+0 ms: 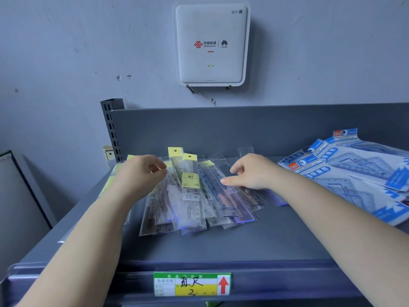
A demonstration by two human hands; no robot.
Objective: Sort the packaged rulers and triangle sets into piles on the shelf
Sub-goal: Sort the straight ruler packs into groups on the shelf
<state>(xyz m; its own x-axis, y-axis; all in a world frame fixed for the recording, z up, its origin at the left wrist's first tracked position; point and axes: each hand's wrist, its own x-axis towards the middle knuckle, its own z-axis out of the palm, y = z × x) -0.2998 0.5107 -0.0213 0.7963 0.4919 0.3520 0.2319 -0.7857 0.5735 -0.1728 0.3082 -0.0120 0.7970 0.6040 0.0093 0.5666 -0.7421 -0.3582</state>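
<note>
The packaged rulers lie fanned in a loose heap across the middle of the grey shelf, overlapping one another, most with their hang-tabs towards the back panel. They look light and stiff inside, but the clear sleeves are glossy and will probably slide over each other at a touch; I'd judge the safest hold to be a pinch at the yellow header or along a long edge, lifting one sleeve clear rather than dragging it through the heap. The triangle sets sit in their own overlapping spread at the right of the shelf, wider flat packs with blue and white card, likely just as slick and a bit floppy at the corners.

The left hand hovers over the left part of the ruler heap with thumb and forefinger drawn together; whether they pinch a sleeve I cannot tell. The right hand rests on the right part of the heap, fingers loosely spread and nothing gripped.

The triangle packs read "GEOMETRIC". A shelf-edge label carries handwritten Chinese characters, a "2" and a red arrow pointing up. On the wall above, a white router reads "WiFi 7", "China unicom" and "HUAWEI".
</note>
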